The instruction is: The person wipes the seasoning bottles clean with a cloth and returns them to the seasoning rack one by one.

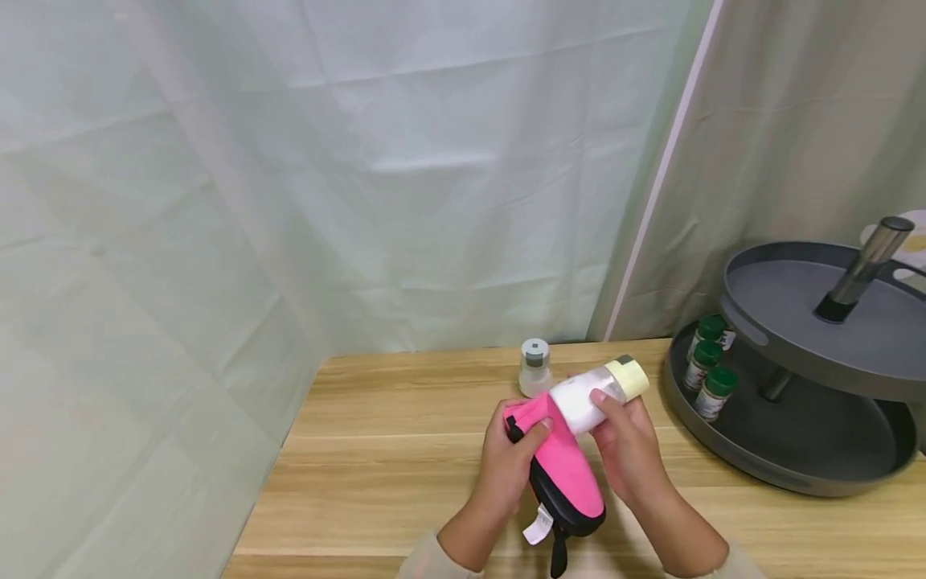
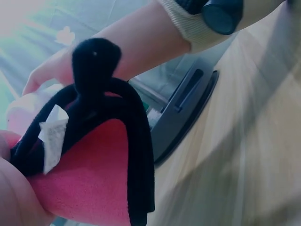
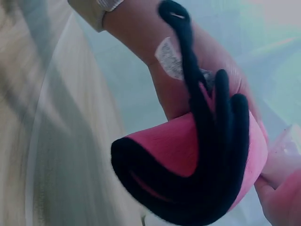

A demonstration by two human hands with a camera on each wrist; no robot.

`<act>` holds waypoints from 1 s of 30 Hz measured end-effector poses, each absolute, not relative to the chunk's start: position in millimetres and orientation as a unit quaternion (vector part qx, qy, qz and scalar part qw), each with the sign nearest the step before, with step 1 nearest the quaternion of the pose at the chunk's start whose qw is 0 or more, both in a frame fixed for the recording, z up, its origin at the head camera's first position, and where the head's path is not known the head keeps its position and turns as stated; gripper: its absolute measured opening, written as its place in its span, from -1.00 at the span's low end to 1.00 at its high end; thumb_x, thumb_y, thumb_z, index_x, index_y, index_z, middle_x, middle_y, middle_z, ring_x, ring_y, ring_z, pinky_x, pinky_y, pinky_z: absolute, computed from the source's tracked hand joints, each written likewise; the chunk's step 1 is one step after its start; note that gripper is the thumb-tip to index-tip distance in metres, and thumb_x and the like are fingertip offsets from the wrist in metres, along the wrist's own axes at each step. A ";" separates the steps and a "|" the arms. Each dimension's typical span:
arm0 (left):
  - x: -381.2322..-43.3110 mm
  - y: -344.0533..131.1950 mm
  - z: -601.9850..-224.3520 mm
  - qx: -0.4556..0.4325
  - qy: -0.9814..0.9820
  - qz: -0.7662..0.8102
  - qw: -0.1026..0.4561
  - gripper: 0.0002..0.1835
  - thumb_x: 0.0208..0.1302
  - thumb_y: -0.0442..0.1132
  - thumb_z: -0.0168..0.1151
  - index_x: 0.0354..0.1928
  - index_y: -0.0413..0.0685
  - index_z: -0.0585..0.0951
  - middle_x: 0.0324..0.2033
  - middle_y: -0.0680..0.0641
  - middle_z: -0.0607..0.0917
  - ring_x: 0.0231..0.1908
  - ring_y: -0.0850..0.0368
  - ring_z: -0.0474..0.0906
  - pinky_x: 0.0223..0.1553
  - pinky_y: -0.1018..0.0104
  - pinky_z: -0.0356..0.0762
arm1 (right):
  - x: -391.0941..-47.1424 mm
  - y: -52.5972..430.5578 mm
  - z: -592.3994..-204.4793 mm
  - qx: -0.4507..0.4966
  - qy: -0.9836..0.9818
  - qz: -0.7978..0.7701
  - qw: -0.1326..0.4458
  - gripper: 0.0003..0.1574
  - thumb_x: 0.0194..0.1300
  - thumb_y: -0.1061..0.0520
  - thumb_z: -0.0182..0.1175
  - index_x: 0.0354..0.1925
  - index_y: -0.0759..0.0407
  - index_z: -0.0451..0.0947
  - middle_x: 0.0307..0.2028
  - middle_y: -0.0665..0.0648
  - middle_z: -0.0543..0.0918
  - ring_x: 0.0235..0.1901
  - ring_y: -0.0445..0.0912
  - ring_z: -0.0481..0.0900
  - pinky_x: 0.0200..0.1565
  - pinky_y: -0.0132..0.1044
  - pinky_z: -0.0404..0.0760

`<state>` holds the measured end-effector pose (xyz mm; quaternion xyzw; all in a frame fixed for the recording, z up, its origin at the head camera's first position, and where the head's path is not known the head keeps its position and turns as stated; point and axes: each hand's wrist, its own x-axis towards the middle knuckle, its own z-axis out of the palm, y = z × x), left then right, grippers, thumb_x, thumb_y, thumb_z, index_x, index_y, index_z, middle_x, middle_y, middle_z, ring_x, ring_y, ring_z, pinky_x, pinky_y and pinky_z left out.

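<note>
My left hand (image 1: pixel 501 460) grips the upper end of a pink pouch (image 1: pixel 567 465) with black edging, its thumb pressed on the pink side. A white tag (image 1: pixel 538 524) and a black pull loop (image 1: pixel 559 555) hang from the pouch's lower end. In my right hand (image 1: pixel 631 450) is a white-filled clear bottle with a pale yellow cap (image 1: pixel 631 376), held tilted with the cap up and to the right. The bottle's base meets the pouch's upper end. In the right wrist view, the pouch (image 3: pixel 164 146) hides much of the hands.
Just behind the pouch stands a small clear dispenser (image 1: pixel 535 370) with a white and grey top. At right is a two-tier dark grey turntable rack (image 1: pixel 796 474); several green-capped spice jars (image 1: pixel 714 394) stand on its lower tier. Pale curtains (image 1: pixel 463 177) border the wooden table (image 1: pixel 376 458).
</note>
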<state>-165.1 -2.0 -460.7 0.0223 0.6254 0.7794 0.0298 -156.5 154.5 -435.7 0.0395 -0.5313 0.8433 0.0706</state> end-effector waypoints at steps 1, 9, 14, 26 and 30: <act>-163.7 -1.0 -460.4 0.024 0.627 0.778 0.033 -0.60 0.26 -0.28 0.37 0.10 -0.16 0.50 -0.05 -0.10 0.68 -0.14 0.15 0.66 -0.06 0.35 0.65 | -156.9 154.5 -435.3 0.043 -0.527 0.846 0.074 -0.63 0.58 0.16 -0.09 0.25 0.07 0.12 0.04 -0.05 0.62 0.06 -0.23 0.64 0.09 -0.41 0.61; -155.2 2.2 -455.7 0.054 0.650 0.758 0.035 -0.59 0.19 -0.33 0.40 0.09 -0.13 0.55 -0.09 -0.10 0.71 -0.17 0.19 0.65 -0.08 0.38 0.64 | -162.0 154.0 -433.9 0.030 -0.521 0.850 0.078 -0.64 0.59 0.15 -0.08 0.26 0.05 0.14 0.05 -0.05 0.59 0.06 -0.25 0.63 0.11 -0.41 0.61; -153.9 0.2 -453.0 0.061 0.649 0.757 0.043 -0.59 0.20 -0.31 0.40 0.10 -0.10 0.55 -0.08 -0.07 0.71 -0.15 0.19 0.65 -0.06 0.38 0.64 | -164.3 155.1 -437.2 0.020 -0.521 0.850 0.070 -0.62 0.59 0.12 -0.06 0.26 0.05 0.13 0.05 -0.06 0.59 0.06 -0.25 0.63 0.11 -0.41 0.61; -160.2 -6.3 -451.8 0.054 0.609 0.791 0.009 -0.60 0.29 -0.26 0.35 0.13 -0.12 0.50 0.05 -0.10 0.65 -0.01 0.12 0.63 0.04 0.33 0.64 | -157.7 154.5 -445.3 0.023 -0.504 0.862 0.046 -0.70 0.59 0.11 -0.08 0.20 0.08 0.18 -0.03 -0.10 0.66 -0.04 -0.27 0.67 -0.01 -0.42 0.63; -163.3 -7.3 -452.1 0.040 0.601 0.798 -0.003 -0.60 0.29 -0.27 0.33 0.13 -0.15 0.48 0.05 -0.12 0.63 -0.01 0.10 0.62 0.04 0.32 0.64 | -152.8 152.2 -443.6 0.016 -0.508 0.860 0.041 -0.69 0.59 0.09 -0.08 0.21 0.07 0.17 -0.03 -0.10 0.67 -0.02 -0.26 0.67 0.00 -0.41 0.64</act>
